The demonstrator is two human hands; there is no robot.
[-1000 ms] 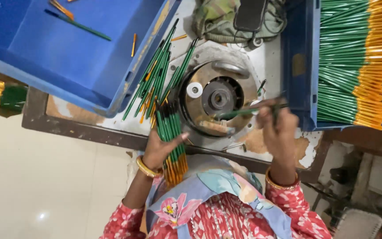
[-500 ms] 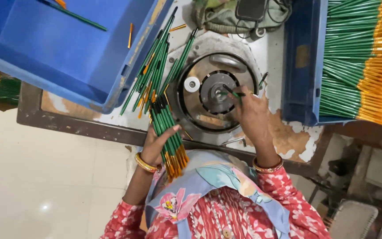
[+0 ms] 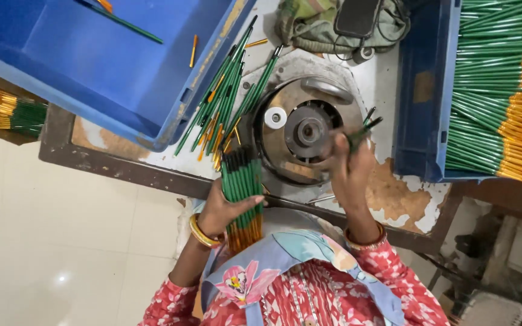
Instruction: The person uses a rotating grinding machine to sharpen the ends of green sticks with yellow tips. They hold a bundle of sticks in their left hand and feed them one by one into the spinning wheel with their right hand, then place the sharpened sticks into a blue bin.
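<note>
Left hand (image 3: 225, 208) wrapped tight round a bundle of green pencils (image 3: 241, 193) at the worktable's (image 3: 394, 199) near edge. Right hand (image 3: 348, 169) pinches a few green pencils (image 3: 360, 130) beside the round metal machine (image 3: 303, 130). Loose pencils (image 3: 219, 108) against the blue tray (image 3: 92, 66).

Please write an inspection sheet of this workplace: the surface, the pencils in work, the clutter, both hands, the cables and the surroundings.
Surface: worn white table, paint chipped off near the front edge.
Job's things: bundle of green pencils; round metal machine disc; loose pencils beside it.
Clutter: near-empty blue crate; blue crate of stacked pencils; cloth bag with a dark flat device on it.
Grippers: left hand grips the bundle; right hand holds a few pencils near the disc.
Cables: thin cable by the bag.
Surroundings: pale tiled floor; more pencils at far left.
</note>
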